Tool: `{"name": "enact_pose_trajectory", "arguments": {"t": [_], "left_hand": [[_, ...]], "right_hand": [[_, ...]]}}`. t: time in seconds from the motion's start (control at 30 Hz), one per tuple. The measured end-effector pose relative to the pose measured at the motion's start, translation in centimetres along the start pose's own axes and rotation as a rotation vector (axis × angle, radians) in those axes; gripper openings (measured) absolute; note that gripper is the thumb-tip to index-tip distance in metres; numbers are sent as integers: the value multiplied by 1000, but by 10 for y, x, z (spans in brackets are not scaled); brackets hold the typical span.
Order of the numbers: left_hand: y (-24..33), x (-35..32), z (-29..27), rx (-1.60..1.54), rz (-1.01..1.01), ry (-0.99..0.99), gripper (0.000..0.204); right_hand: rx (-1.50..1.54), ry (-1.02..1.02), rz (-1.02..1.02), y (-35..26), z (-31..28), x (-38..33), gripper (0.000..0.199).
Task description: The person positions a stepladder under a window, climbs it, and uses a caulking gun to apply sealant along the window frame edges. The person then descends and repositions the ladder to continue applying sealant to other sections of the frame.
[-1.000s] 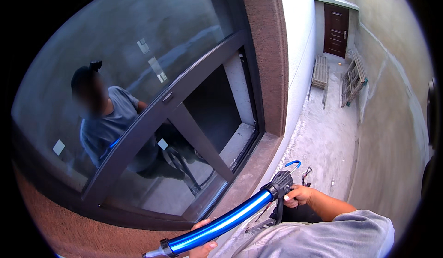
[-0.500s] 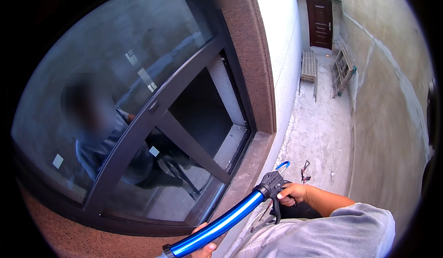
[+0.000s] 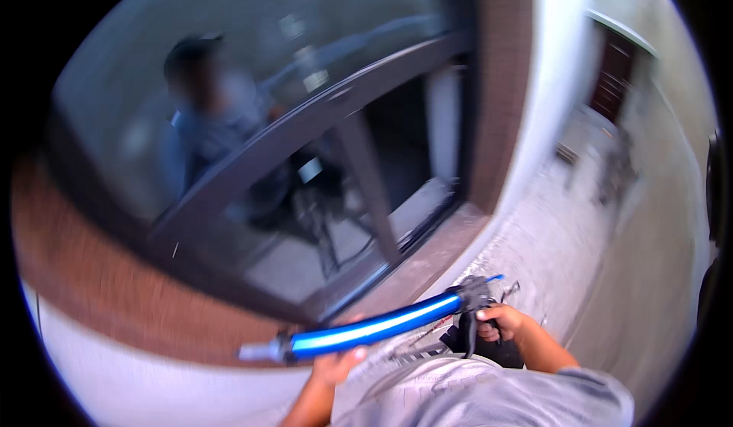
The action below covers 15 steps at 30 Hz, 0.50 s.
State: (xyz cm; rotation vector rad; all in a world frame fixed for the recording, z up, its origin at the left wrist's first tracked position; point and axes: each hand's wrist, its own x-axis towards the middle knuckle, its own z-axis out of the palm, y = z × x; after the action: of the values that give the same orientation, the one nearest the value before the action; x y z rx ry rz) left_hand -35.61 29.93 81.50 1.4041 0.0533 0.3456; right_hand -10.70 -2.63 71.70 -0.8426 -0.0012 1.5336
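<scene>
A caulking gun with a shiny blue barrel (image 3: 389, 323) lies almost level across the lower middle, in front of my body. Its black handle end is at the right, and a pale nozzle (image 3: 259, 350) points left beside the reddish-brown window surround. My right hand (image 3: 502, 321) is closed round the handle by the trigger. Under the front part of the barrel, my left hand (image 3: 337, 364) supports it, thumb and fingers against the tube. Motion blur hides the nozzle's tip, and I cannot tell whether it touches the wall.
A dark-framed window (image 3: 252, 167) fills the left and centre, its lower right pane section open. My blurred reflection shows in the glass. A stone sill (image 3: 443, 244) runs below it. To the right, a concrete passage (image 3: 546, 221) leads between walls to a brown door (image 3: 613, 76).
My view has turned, so the window and passage sit further right. The gun lies more level, its nozzle now in sight. My left hand and forearm show more fully; both hands keep their hold.
</scene>
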Motion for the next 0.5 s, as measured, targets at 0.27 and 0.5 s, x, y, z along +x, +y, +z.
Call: {"name": "enact_pose_trajectory", "arguments": {"t": [0.27,0.5], "left_hand": [[-10,16,10,117,-15,94,50],[1,17,12,123,92,194,31]], "right_hand": [[75,-21,39,0,-17,-1,32],[64,-62,60,-6,-15,7,38]]}}
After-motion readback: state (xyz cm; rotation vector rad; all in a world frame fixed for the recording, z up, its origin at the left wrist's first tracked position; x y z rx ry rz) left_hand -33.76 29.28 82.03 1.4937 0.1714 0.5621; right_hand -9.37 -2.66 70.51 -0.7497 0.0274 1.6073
